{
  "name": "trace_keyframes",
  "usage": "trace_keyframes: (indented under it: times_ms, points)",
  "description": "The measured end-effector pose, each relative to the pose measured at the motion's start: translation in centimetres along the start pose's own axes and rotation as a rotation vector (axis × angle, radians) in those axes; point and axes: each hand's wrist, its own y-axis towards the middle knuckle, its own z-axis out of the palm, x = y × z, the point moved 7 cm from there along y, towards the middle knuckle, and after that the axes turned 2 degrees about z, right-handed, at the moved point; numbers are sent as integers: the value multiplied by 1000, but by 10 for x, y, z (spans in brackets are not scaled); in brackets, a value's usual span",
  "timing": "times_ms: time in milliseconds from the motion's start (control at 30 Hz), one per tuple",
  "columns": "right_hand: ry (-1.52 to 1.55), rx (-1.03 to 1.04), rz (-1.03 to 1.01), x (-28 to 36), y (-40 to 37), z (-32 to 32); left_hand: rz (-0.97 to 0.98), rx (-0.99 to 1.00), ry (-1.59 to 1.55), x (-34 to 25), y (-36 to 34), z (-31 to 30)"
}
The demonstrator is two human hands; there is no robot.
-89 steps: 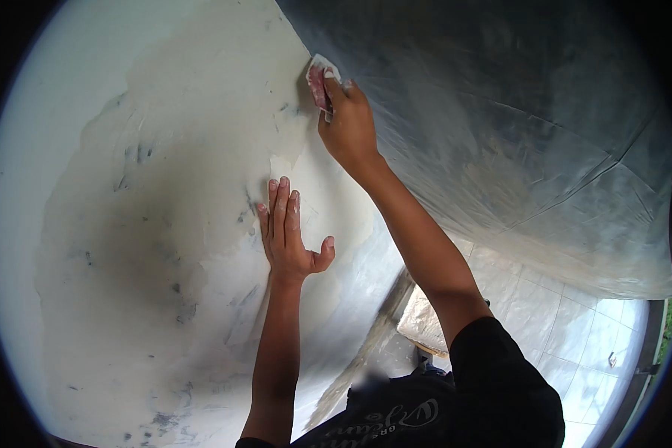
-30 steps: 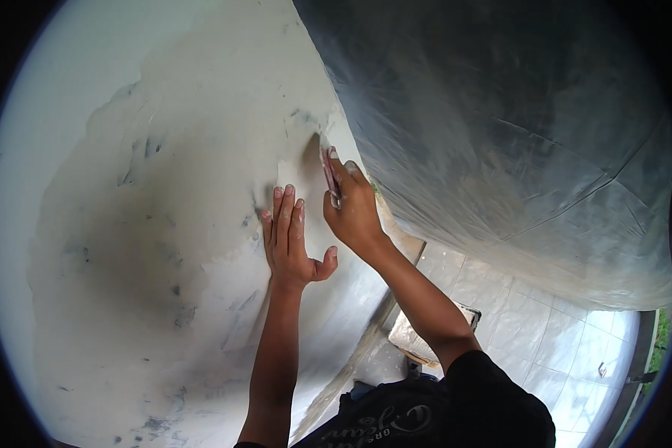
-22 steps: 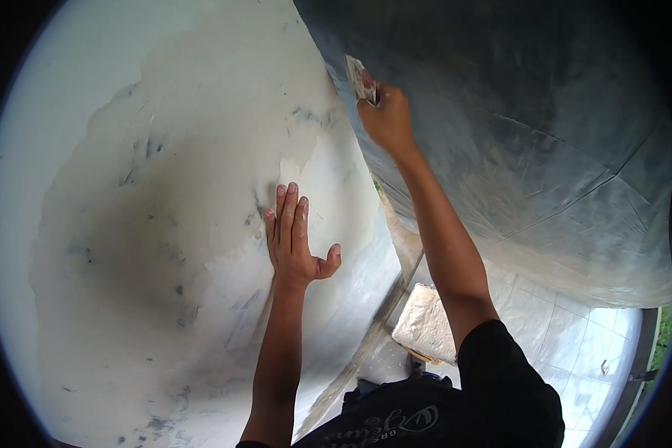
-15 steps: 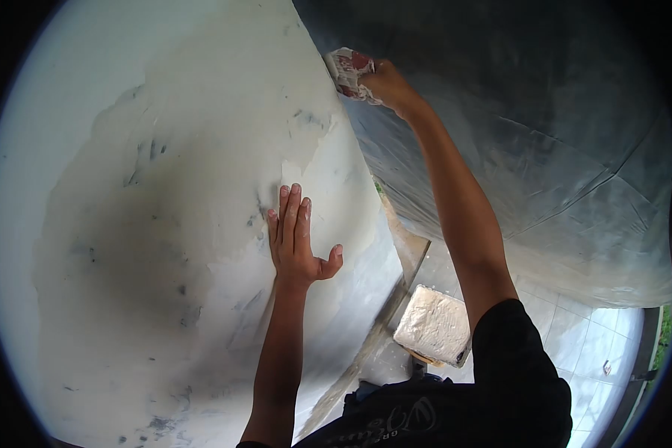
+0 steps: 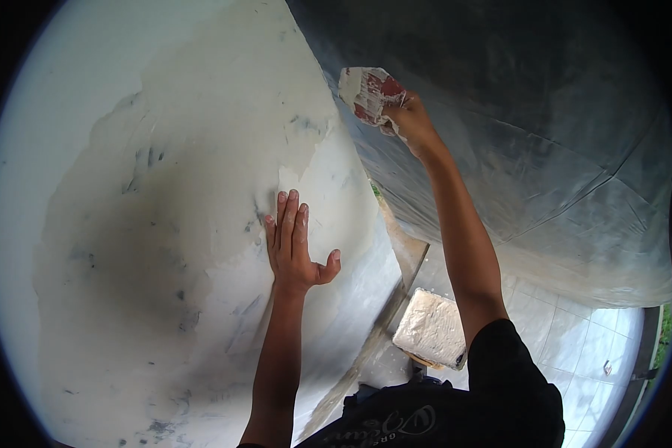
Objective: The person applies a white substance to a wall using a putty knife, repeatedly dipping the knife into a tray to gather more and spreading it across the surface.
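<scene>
My left hand (image 5: 292, 250) lies flat against the pale wall (image 5: 224, 299), fingers together and pointing up, thumb out to the side. White smears show on its fingertips. Up by the wall's edge, my right hand (image 5: 411, 123) grips a putty knife (image 5: 369, 93) with a broad red blade caked in white paste. The blade faces me and seems to be slightly apart from the wall's edge. Its handle is mostly hidden in my fist. Patches of smoothed white filler and dark scuffs cover the wall around my left hand.
Dark plastic sheeting (image 5: 560, 157) hangs to the right of the wall. Below my right arm is a square container of white paste (image 5: 429, 328). Light tiles (image 5: 575, 351) make up the floor, and a small object (image 5: 607, 367) lies on them.
My right hand has drawn the putty knife away from the wall's edge, right and slightly down, and turned more of the red blade into view. My left hand remains on the wall.
</scene>
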Motion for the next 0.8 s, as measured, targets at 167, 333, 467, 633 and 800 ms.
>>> trace_keyframes:
  times_ms: [167, 333, 467, 633, 800]
  points:
    - [-478, -233, -337, 31, -10, 33, -7, -36, 20, -1, 2, -3]
    - [-694, -223, -516, 27, -22, 89, -7, -9, 14, 1, -1, -1]
    - [-738, -201, -446, 6, -86, 94, -7, -8, 4, 1, -1, -1]
    - [-617, -163, -299, -19, -128, 87, -15, 4, 5, 1, -2, -1]
    - [-614, -327, -309, 6, -82, 64, -12, -3, 5, 1, 0, -1]
